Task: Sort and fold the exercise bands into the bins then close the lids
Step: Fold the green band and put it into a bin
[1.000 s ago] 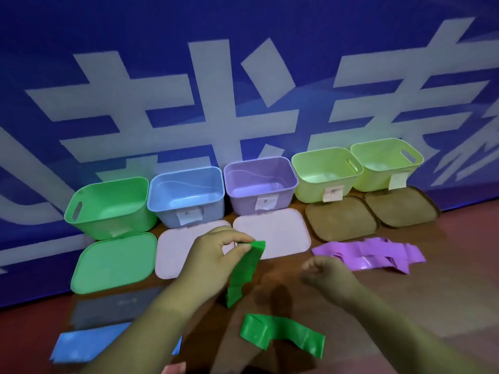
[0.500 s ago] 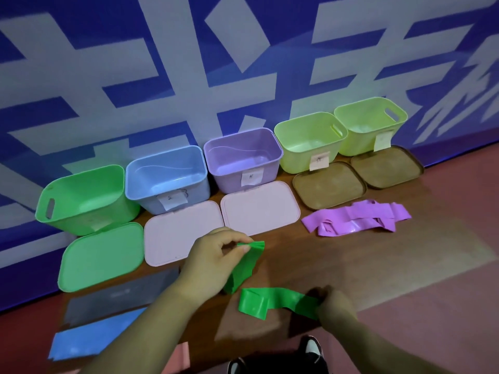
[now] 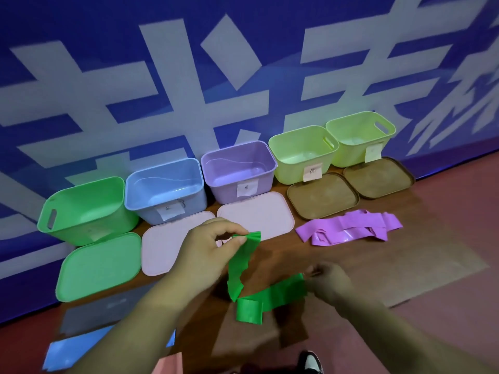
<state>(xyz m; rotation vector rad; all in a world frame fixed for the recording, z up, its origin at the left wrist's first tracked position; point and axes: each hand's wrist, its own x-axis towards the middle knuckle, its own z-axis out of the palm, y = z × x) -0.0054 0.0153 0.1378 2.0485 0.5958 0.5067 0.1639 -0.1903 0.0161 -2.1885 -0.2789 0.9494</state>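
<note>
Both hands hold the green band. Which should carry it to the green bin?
Probably left. The left hand pinches the green band by its raised end and sits nearer the green bin; the right hand holds the low end, farther off.

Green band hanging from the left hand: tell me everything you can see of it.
The green band is a thin, flat, bright green strip that looks like glossy rubber. The left hand pinches its top end, bunching it into pleats. From there it hangs down, rippled, its lower end reaching the wooden table. There it meets a second green stretch, folded at one end, which the right hand grips; whether they join, I cannot tell.
</note>
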